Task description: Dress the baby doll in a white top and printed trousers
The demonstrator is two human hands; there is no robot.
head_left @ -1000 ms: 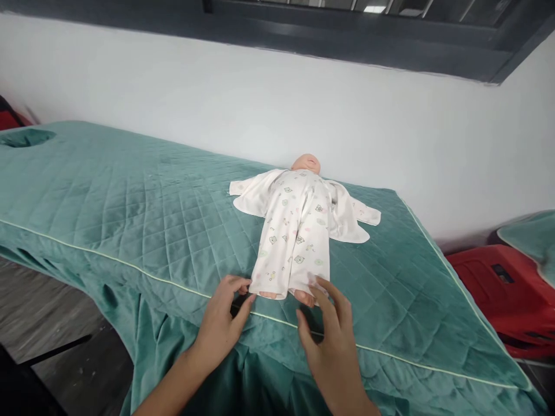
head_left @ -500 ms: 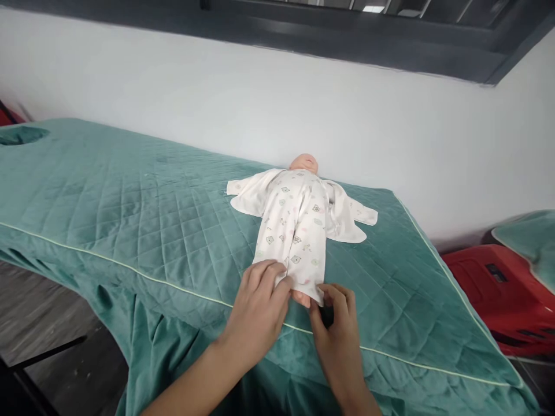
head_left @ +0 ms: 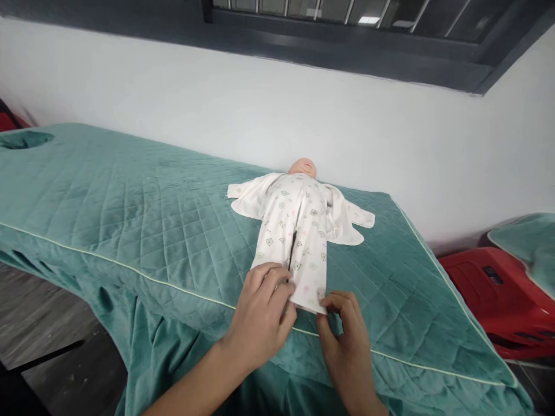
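Note:
A baby doll (head_left: 303,167) lies on its back on a green quilted bed cover, its head by the wall. It wears white printed baby trousers (head_left: 310,254) and a white baby jacket (head_left: 251,196) whose front panels are spread out to both sides. My right hand (head_left: 347,346) pinches the outer corner of the trouser hem on the right leg. Over the cuff of the left leg my left hand (head_left: 262,315) is closed, its fingers curled on the cloth; its thumb is near the inner edge. The doll's feet are hidden by the cloth and my hand.
The green quilted cover (head_left: 151,202) has a piped front edge and a face hole (head_left: 26,139) at the far left. A white wall (head_left: 173,104) runs behind, below a dark window frame (head_left: 347,55). On the right stands a red plastic stool (head_left: 489,283) with green cloth beside it.
My right hand has drawn the right trouser hem down and a little to the right. The doll's foot, which showed below the hem, is covered now. A gap has opened between the trouser legs.

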